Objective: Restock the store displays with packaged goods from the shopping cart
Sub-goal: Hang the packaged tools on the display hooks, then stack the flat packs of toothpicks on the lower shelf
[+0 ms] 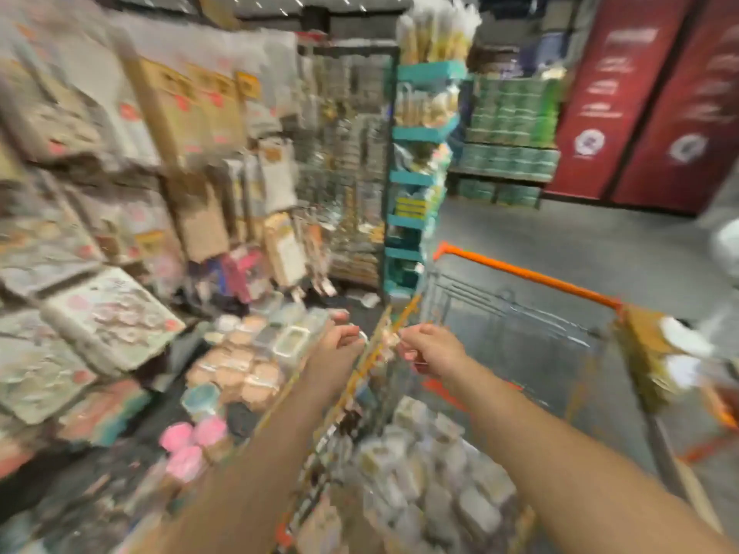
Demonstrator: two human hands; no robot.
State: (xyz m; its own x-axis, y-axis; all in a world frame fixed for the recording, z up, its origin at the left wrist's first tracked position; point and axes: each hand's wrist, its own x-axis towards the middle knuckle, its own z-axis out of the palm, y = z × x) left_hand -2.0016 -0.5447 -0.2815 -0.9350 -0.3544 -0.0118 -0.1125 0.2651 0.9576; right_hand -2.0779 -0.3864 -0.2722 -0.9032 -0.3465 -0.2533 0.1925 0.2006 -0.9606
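Packaged goods lie heaped in the near end of your cart. Your left hand and right hand both have curled fingers above the cart's left edge; blur hides whether they pinch anything. Left of them, low display packs sit below hanging packages.

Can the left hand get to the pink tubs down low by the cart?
Probably yes. The left hand is up by the cart edge, and the pink tubs lie below its forearm with nothing in between, though it seems to pinch something small.
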